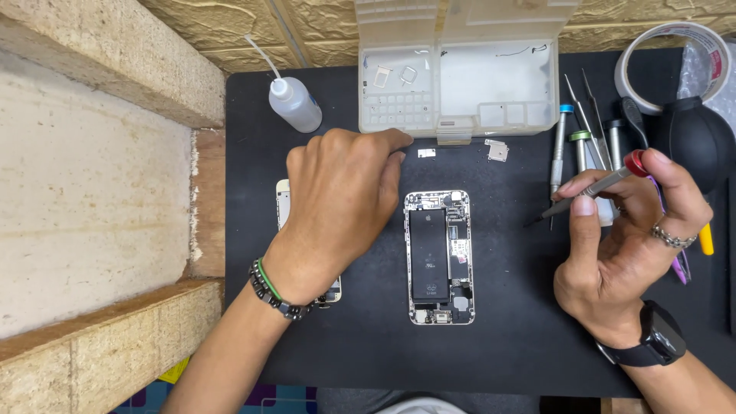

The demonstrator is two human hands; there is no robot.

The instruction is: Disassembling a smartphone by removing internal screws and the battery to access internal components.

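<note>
Your left hand [337,203] pinches near a small bracket [426,152] mid-frame; right hand [621,238] grips the screwdriver [586,192]; next, place tiny parts carefully.

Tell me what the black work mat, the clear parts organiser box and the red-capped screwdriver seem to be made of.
Black work mat: matte, probably rubber or silicone, no glare. Clear parts organiser box: translucent moulded plastic, milky, with small compartments. Red-capped screwdriver in the right hand: grey metal-looking shaft with dull sheen; cap likely plastic or anodised metal.

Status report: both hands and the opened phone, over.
Left hand fingertips by small metal piece. Right hand grips screwdriver. Opened phone lies untouched between them.
</note>
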